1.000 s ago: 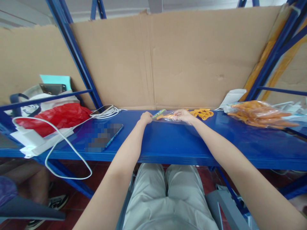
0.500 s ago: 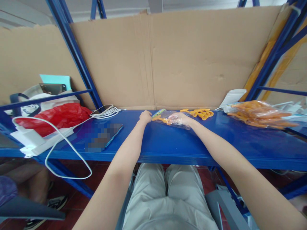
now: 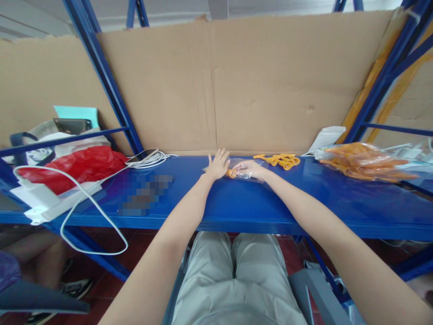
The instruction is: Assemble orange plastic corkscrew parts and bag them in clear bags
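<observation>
Left grip lies palm down with its fingers fanned wide, closed round nothing, its palm over one end of a clear bag. From my end that looks like a hold-down: the film is thin and slippery, so a flat palm would stop it sliding on the blue surface. Right grip sits just right of it at the bag's other part, fingers bent together; I cannot tell whether they pinch the film, something within, or only rest there. Between the two grips shows an orange piece, which seems to lie in the bag, though glare keeps me from being sure.

Just right of the right grip, a few loose orange pieces lie close together, I suppose to be within short reach. Well to the right of that grip, a large bag of orange pieces rests, perhaps put aside to leave working room.

Well left of the left grip I see a dark flat item, pixelated, a coil of white cable, a power strip and a red plastic bag.

As for writing, I can read none: the cloth bag far left carries dark print too small to make out, and no brand shows near either grip.
</observation>
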A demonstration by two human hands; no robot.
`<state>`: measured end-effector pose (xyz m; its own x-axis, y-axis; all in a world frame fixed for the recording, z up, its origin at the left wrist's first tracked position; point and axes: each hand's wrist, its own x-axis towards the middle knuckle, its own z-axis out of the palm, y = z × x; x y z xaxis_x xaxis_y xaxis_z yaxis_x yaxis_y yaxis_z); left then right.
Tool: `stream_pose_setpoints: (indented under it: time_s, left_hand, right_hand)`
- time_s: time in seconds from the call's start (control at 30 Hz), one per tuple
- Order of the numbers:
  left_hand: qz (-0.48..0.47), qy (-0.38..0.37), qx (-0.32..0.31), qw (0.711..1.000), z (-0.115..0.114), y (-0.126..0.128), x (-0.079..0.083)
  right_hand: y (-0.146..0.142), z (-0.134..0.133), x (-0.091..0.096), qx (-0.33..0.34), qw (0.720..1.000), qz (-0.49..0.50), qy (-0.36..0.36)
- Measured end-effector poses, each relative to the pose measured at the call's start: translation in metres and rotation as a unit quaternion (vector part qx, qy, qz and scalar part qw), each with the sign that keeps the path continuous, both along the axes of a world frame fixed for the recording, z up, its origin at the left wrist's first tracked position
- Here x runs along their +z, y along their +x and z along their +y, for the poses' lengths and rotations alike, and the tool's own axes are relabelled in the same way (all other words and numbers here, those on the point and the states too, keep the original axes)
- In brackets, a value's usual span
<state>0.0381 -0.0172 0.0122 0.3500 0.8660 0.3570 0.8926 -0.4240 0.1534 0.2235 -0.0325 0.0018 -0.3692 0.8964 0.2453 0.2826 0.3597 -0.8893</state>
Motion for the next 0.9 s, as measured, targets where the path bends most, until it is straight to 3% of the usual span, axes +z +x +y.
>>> stream_pose_setpoints:
  time_s: [0.37, 0.47, 0.53, 0.6, 0.67, 0.73, 0.8, 0.9]
  left_hand:
    - [0.000, -0.049, -0.045, 0.998, 0.002, 0.002, 0.000]
    - [0.013, -0.095, -0.028, 0.995, 0.002, 0.004, -0.001]
    - [0.019, -0.110, -0.013, 0.994, 0.003, 0.005, -0.001]
    - [0.023, -0.118, -0.003, 0.993, 0.004, 0.006, 0.001]
    - [0.031, -0.128, 0.001, 0.991, 0.005, 0.006, 0.002]
    - [0.040, -0.138, 0.004, 0.990, 0.005, 0.006, 0.003]
    - [0.046, -0.145, 0.012, 0.988, 0.005, 0.006, 0.004]
    - [0.049, -0.155, 0.026, 0.986, 0.004, 0.007, 0.004]
  right_hand:
    - [-0.004, 0.002, -0.001, 0.039, 0.999, -0.018, 0.030]
    - [0.003, 0.005, 0.006, 0.006, 0.998, -0.045, 0.050]
    - [0.015, 0.006, 0.014, -0.053, 0.992, -0.099, 0.065]
    - [0.030, 0.005, 0.021, -0.172, 0.963, -0.184, 0.099]
    - [0.047, 0.003, 0.024, -0.313, 0.899, -0.266, 0.148]
    - [0.061, 0.001, 0.023, -0.410, 0.838, -0.319, 0.164]
    - [0.072, 0.001, 0.017, -0.438, 0.807, -0.368, 0.145]
    - [0.079, 0.003, 0.009, -0.413, 0.796, -0.437, 0.073]
